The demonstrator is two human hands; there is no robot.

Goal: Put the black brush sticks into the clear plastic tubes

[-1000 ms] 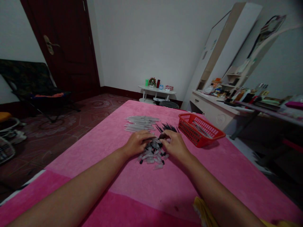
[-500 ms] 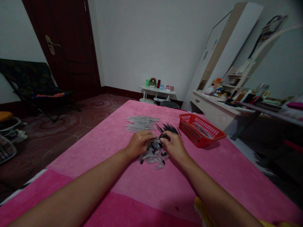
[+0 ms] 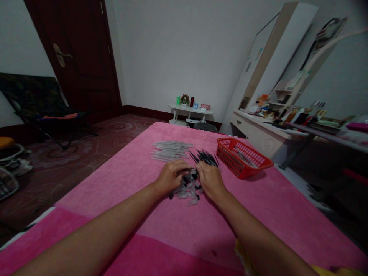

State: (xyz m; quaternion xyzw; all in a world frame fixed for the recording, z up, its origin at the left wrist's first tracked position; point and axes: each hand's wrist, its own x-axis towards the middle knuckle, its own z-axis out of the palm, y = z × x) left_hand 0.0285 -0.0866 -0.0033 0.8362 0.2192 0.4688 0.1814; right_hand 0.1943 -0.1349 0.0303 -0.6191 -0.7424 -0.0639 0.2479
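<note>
My left hand (image 3: 170, 177) and my right hand (image 3: 210, 179) rest close together on a heap of small clear and black pen parts (image 3: 188, 190) on the pink cloth (image 3: 178, 226). Both hands have their fingers curled and pinched inward over the heap's far side; what they pinch is too small to name. Just beyond lie a row of clear tubes (image 3: 170, 150) and a bunch of thin black refills (image 3: 205, 156).
A red plastic basket (image 3: 242, 157) with a few pens in it stands to the right of the hands. A dresser with bottles (image 3: 267, 126) is at the right, a small white table (image 3: 190, 112) at the back wall, a dark chair (image 3: 37, 103) and door (image 3: 77, 57) at the left.
Both hands have drawn slightly closer together over the heap, the right one shifting left. The piles and basket have not moved.
</note>
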